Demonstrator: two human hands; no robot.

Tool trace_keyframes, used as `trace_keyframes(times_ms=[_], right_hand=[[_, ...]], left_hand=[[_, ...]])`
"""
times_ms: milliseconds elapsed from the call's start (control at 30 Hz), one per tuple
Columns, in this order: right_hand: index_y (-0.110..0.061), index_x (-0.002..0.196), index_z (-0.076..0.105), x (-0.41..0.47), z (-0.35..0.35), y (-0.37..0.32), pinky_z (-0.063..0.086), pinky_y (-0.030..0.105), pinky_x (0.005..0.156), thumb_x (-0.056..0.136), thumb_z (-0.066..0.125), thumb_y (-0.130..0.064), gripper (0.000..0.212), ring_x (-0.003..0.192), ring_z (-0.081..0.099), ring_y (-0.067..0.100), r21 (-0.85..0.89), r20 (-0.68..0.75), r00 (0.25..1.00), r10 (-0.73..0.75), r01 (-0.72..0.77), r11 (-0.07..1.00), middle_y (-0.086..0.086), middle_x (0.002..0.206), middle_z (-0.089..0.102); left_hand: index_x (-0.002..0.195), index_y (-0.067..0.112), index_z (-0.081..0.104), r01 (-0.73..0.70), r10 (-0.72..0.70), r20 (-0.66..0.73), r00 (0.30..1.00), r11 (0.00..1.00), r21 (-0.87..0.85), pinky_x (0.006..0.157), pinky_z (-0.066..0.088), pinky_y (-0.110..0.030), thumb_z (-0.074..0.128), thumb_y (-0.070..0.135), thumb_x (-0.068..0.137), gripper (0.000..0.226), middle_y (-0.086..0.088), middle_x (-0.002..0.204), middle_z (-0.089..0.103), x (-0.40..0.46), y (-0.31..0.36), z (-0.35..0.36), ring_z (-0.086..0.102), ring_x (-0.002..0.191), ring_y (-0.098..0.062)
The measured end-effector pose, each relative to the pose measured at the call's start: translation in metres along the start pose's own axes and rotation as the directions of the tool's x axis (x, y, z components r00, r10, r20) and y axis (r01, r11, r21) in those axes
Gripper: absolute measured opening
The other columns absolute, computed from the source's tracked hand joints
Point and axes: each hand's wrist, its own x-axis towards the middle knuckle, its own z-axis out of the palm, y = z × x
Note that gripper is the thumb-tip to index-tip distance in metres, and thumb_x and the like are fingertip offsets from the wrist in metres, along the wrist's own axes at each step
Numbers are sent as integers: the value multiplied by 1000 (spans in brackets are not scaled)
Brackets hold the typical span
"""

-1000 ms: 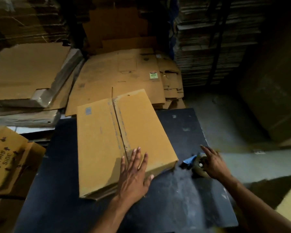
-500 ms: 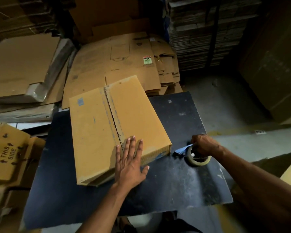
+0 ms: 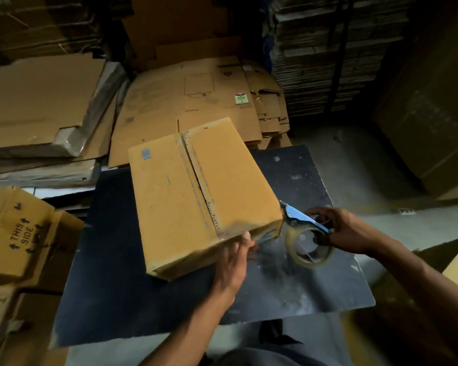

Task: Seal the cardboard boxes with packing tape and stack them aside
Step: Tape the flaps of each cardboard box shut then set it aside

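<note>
Flattened cardboard is piling up behind the dark tabletop [image 3: 154, 299] where I am working. My left hand [image 3: 233, 262], which was lying flat on top of the box [image 3: 196, 196], is now cupping its near edge, fingers [image 3: 246, 240] loosely curled against it. My right hand [image 3: 347, 231], fingers wrapped round the tape dispenser [image 3: 306, 233], is bringing its blue blade to the box's near right corner, so taping looks ready to begin; the centre seam is untaped.

Tan box [image 3: 196, 191], black table [image 3: 132, 294], blue dispenser [image 3: 300, 217] (clear tape).
</note>
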Motion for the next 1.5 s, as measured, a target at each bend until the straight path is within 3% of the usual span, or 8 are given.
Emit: trace_keyframes(times_ms=[100,200,367,667,833,967,1133,1500], right_hand=[[-31,131,63,7,9,-56,60,41,84,74,87,-25,62,94,69,14,-221,40,991,-128,134,966,-6,110,72],[-34,131,57,16,25,-113,60,41,80,74,87,-43,66,99,63,17,-421,27,981,-193,186,888,-4,115,62],[-32,128,47,27,53,-178,44,32,62,74,79,-67,71,92,49,13,-573,-37,926,-375,287,767,-6,112,53],[-37,140,40,39,97,-243,47,24,65,76,84,-49,79,83,62,15,-291,252,756,-604,655,698,-3,104,67],[-47,150,41,48,123,-261,54,32,91,78,78,-62,82,116,63,5,-201,328,664,-672,744,638,-20,139,61],[-50,154,36,56,128,-266,54,32,91,81,77,-61,84,114,61,4,-208,373,628,-682,774,598,-19,137,62],[-61,153,28,52,126,-269,47,36,70,92,58,-69,69,79,43,10,-413,440,611,-658,789,456,-10,95,47],[-69,146,31,67,78,-227,48,29,68,93,62,-64,62,83,52,8,-498,508,701,-500,713,494,-14,101,52]], left_hand=[[113,20,76,253,-232,103,967,918,-304,86,48,-38,30,87,85,87,1,111,79,-6,32,-15,69,103,-17],[117,15,74,217,-210,63,976,882,-419,94,51,-42,29,80,94,83,-6,109,79,-14,66,-48,72,107,-24],[124,14,70,116,-143,-9,990,839,-532,75,59,-35,49,59,100,56,-9,112,78,-33,79,-106,73,105,-25],[120,11,71,174,-362,-23,932,501,-848,68,50,-36,64,50,93,48,-12,91,71,-47,26,-167,64,82,-25],[112,7,73,120,-411,-69,909,415,-902,69,52,-37,62,38,99,34,-14,91,71,-57,11,-189,63,82,-26],[114,5,70,119,-444,-124,888,480,-869,57,51,-28,57,13,100,21,-12,84,72,-59,4,-198,63,75,-21],[97,5,73,74,-446,-400,801,737,-672,49,35,-24,62,4,99,11,-6,69,69,-50,5,-209,52,57,-12],[97,5,76,123,-479,-440,760,770,-626,49,39,-25,77,20,93,15,-8,91,77,-34,-29,-233,51,61,-12]])
